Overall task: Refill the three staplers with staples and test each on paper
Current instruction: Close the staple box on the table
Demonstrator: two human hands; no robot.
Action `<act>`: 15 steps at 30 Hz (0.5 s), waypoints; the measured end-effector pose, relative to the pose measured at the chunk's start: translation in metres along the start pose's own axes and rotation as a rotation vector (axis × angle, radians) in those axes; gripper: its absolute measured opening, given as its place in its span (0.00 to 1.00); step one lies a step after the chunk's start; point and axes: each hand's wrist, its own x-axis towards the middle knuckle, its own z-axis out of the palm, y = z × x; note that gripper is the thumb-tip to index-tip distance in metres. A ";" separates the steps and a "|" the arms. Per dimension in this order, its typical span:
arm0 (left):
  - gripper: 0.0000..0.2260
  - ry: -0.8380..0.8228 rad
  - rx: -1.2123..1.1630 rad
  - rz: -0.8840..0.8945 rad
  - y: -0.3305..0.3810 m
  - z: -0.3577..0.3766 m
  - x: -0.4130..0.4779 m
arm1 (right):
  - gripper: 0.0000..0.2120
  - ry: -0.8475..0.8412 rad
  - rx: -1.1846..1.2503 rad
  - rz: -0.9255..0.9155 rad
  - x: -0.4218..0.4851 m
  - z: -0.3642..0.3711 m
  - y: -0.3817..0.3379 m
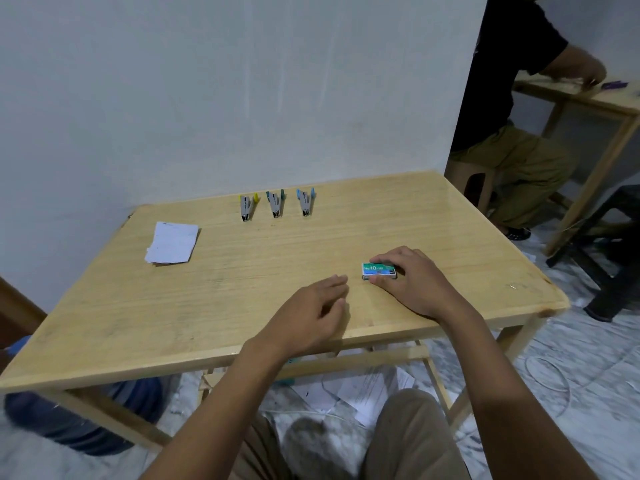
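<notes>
Wooden table (242, 271): right hand (412, 282) pinches the staple box (378, 270); left hand (311, 313) hovers, fingers loosely apart.

Wooden table (242, 323) carries three staplers (275, 204), paper stack (172, 243), staple box (378, 270).

I see a pale wood-grain table (263, 306) against a plain grey-white wall (207, 81). Three grey staplers sit on it — one trimmed yellow (248, 206), one teal (276, 203), one light blue (305, 201). The paper (172, 243) is white. The staple box (378, 270) is green and white — "No.10" in white print. The floor (571, 393) is marbled white and grey.
</notes>
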 end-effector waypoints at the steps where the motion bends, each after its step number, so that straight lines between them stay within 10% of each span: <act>1: 0.16 0.012 -0.010 0.004 0.002 0.001 -0.005 | 0.16 -0.008 -0.011 -0.008 -0.001 0.000 -0.001; 15: 0.22 0.033 0.073 0.016 0.009 0.007 -0.022 | 0.17 -0.108 0.041 -0.114 -0.031 0.005 -0.019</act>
